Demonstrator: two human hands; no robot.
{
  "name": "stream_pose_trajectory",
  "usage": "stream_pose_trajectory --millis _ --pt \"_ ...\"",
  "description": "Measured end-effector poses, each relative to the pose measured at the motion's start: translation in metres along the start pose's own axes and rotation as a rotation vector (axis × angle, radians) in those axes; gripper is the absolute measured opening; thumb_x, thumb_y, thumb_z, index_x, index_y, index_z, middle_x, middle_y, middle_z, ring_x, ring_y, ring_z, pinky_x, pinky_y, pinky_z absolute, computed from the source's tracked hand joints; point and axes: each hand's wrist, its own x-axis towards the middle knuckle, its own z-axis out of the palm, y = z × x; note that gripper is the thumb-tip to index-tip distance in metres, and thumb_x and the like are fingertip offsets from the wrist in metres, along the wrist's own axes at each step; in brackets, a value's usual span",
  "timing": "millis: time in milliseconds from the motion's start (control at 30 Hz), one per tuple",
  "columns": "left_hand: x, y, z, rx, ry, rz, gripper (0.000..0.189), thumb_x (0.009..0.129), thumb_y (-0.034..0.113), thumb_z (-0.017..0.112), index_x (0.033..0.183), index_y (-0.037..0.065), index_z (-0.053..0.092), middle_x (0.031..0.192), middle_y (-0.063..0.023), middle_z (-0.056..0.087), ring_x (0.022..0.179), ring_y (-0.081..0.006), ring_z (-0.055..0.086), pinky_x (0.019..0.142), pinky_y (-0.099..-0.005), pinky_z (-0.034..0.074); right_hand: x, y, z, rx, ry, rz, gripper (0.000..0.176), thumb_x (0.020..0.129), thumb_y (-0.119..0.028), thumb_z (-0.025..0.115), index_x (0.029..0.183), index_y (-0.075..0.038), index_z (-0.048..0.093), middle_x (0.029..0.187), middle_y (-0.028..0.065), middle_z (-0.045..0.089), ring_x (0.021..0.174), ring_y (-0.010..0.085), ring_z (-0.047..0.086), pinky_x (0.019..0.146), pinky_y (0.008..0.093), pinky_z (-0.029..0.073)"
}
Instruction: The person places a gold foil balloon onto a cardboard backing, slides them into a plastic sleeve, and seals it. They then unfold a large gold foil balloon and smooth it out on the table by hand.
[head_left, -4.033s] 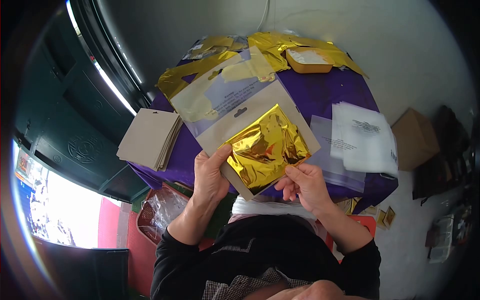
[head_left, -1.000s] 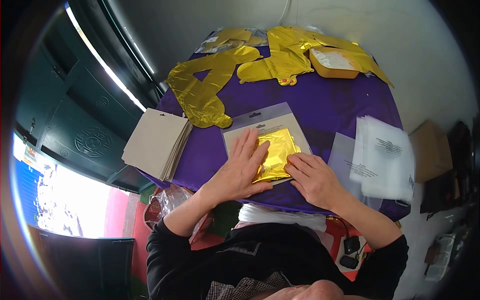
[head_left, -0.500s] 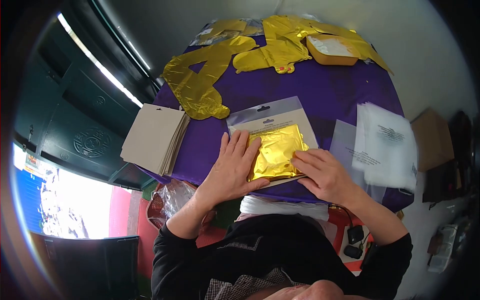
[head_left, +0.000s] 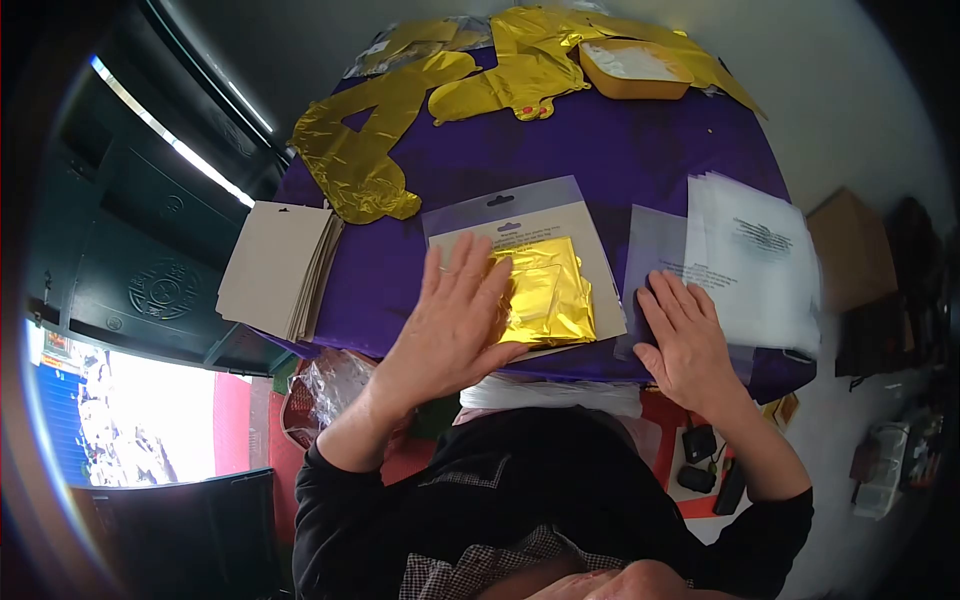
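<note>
A folded gold foil balloon [head_left: 548, 296] lies on a beige card under a clear plastic bag [head_left: 545, 194] with a hang hole and printed warning text. My left hand [head_left: 455, 315] rests at the left side of this packet, fingers spread and fingertips over the card's left part beside the foil. Over to the right, my right hand [head_left: 688, 345] is open, its fingertips on the edge of a clear printed bag [head_left: 655, 240]. That bag lies partly beside a stack of similar plastic bags [head_left: 760, 270].
A stack of beige cards [head_left: 275, 265] stands at the table's left edge. Gold foil letter balloons [head_left: 365, 140] lie flat across the back of the purple cloth [head_left: 560, 150]. An orange-yellow tub [head_left: 635, 75] with white contents sits at the back right. A cardboard box [head_left: 850, 245] is beyond the right edge.
My right hand has left the foil and moved right onto the clear bags. My left hand stays by the packet, its fingers lifted a little off the foil. The view has shifted slightly.
</note>
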Motion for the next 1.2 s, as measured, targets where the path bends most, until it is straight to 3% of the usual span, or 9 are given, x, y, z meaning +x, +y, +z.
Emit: stream_pose_trajectory --millis 167,333,500,533,633,733,833,1033,1200 --pt "0.019 0.015 0.014 0.092 -0.01 0.027 0.072 0.093 0.042 0.057 0.143 -0.003 0.032 0.149 -0.0301 0.025 0.143 -0.0448 0.019 0.117 -0.0522 0.016 0.01 0.017 -0.003 -0.038 -0.029 0.042 0.05 0.081 -0.009 0.064 0.128 0.003 0.051 0.137 0.0248 0.047 0.131 0.0387 0.042 0.109 0.0483 0.031" --pt "0.034 0.012 0.025 0.178 0.079 0.08 0.078 0.09 0.058 0.05 0.138 -0.003 0.041 0.142 -0.0311 0.036 0.136 -0.0484 0.028 0.11 -0.0586 0.023 0.012 0.027 -0.011 -0.188 0.015 0.126 0.048 0.078 -0.002 0.062 0.125 0.003 0.053 0.136 0.025 0.048 0.128 0.0396 0.044 0.107 0.0479 0.032" --pt "0.034 0.009 0.04 0.2 0.093 0.042 0.084 0.088 0.065 0.046 0.14 -0.001 0.04 0.143 -0.0306 0.035 0.136 -0.0477 0.028 0.107 -0.0624 0.024 0.027 0.03 -0.023 0.04 -0.009 0.091 0.047 0.079 -0.003 0.064 0.125 0.003 0.053 0.138 0.0249 0.046 0.129 0.0406 0.043 0.106 0.0458 0.034" --pt "0.033 0.009 0.041 0.193 0.084 0.035 0.084 0.088 0.065 0.046 0.14 -0.001 0.04 0.143 -0.0305 0.035 0.136 -0.0477 0.028 0.107 -0.0623 0.024 0.035 0.03 -0.026 0.043 0.072 0.054 0.04 0.079 -0.005 0.066 0.118 0.003 0.058 0.125 0.0225 0.057 0.119 0.0393 0.051 0.1 0.0443 0.04" --pt "0.033 0.008 0.04 0.183 0.084 0.025 0.083 0.089 0.065 0.045 0.141 0.0 0.04 0.143 -0.0305 0.035 0.136 -0.0479 0.029 0.107 -0.0626 0.024 0.059 0.045 -0.025 0.134 0.104 0.034 0.024 0.079 -0.007 0.067 0.101 0.001 0.063 0.099 0.0181 0.065 0.099 0.0361 0.059 0.086 0.0428 0.046" --pt "0.032 0.007 0.039 0.169 0.055 0.023 0.085 0.09 0.067 0.039 0.141 -0.001 0.037 0.144 -0.0305 0.034 0.137 -0.0479 0.028 0.108 -0.0627 0.021 0.094 0.073 -0.021 0.143 0.088 0.042 0.011 0.081 -0.01 0.066 0.087 -0.001 0.063 0.08 0.0146 0.064 0.082 0.034 0.059 0.074 0.0423 0.046" --pt "0.032 0.006 0.038 0.153 0.053 0.027 0.085 0.09 0.067 0.039 0.141 -0.001 0.038 0.144 -0.0306 0.034 0.136 -0.0488 0.028 0.108 -0.0629 0.021 0.137 0.11 -0.013 0.021 0.121 0.068 0.009 0.084 -0.011 0.062 0.083 -0.002 0.062 0.081 0.0152 0.063 0.079 0.0341 0.059 0.07 0.0427 0.046" --pt "0.035 0.007 0.025 0.069 -0.001 0.019 0.1 0.08 0.078 0.046 0.141 -0.002 0.037 0.143 -0.0346 0.032 0.135 -0.0521 0.027 0.106 -0.0654 0.022 0.223 0.199 0.004 -0.145 0.312 0.164 0.014 0.084 -0.007 0.055 0.084 -0.001 0.068 0.088 0.0211 0.066 0.087 0.0389 0.063 0.078 0.0482 0.051" --pt "0.038 0.007 0.02 0.027 -0.073 -0.009 0.097 0.081 0.075 0.049 0.141 0.0 0.038 0.144 -0.0339 0.031 0.136 -0.0521 0.026 0.107 -0.0663 0.021 0.286 0.271 0.021 -0.216 0.182 0.356 0.015 0.083 -0.007 0.055 0.084 -0.003 0.07 0.089 0.0239 0.066 0.09 0.0409 0.064 0.078 0.0499 0.051"
